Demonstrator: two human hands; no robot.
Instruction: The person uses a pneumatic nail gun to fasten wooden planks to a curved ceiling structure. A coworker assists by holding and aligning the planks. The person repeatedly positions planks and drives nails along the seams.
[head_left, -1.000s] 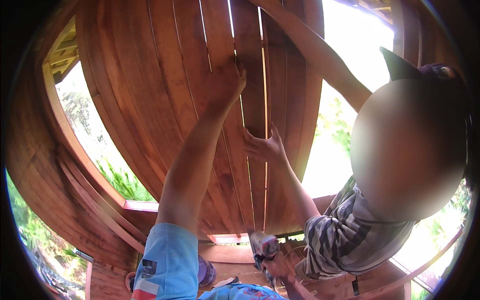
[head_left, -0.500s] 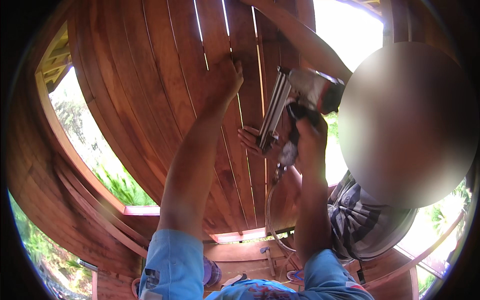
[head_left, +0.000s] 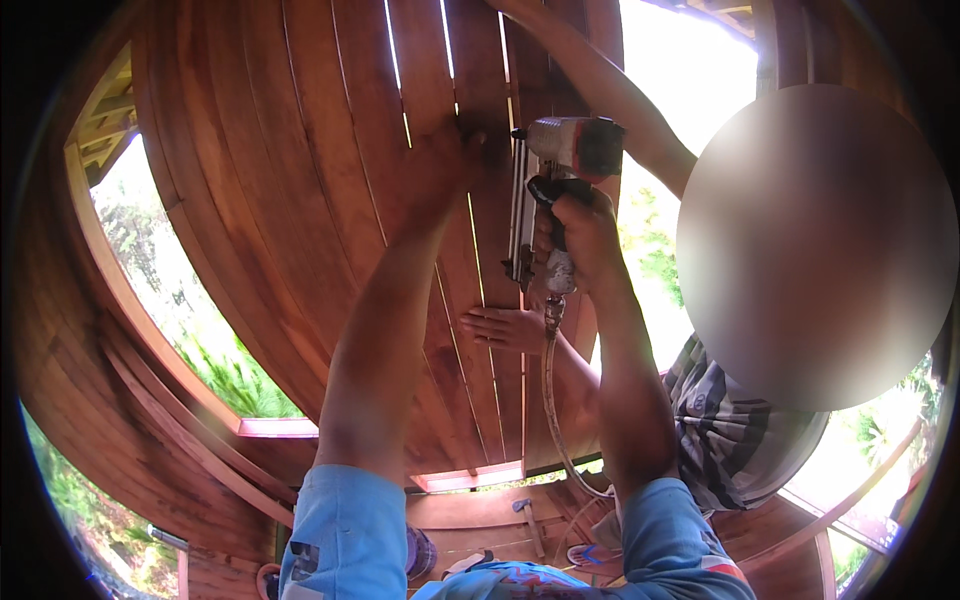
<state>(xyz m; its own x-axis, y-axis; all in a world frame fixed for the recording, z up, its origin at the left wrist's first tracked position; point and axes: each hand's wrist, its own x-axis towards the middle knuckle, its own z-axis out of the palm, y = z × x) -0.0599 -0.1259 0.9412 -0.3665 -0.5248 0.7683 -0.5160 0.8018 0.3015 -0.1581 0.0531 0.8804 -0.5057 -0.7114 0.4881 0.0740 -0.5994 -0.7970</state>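
Nail gun at one o'clock, before the plank wall.
Likely heavy and rigid, best held by its black handle (the right hand grips there); the left hand is against that wall at twelve, open or curled I cannot tell.

No legible lettering
A dark printed mark stands at the outer edge of the blue left sleeve; its shape is too unclear to read.
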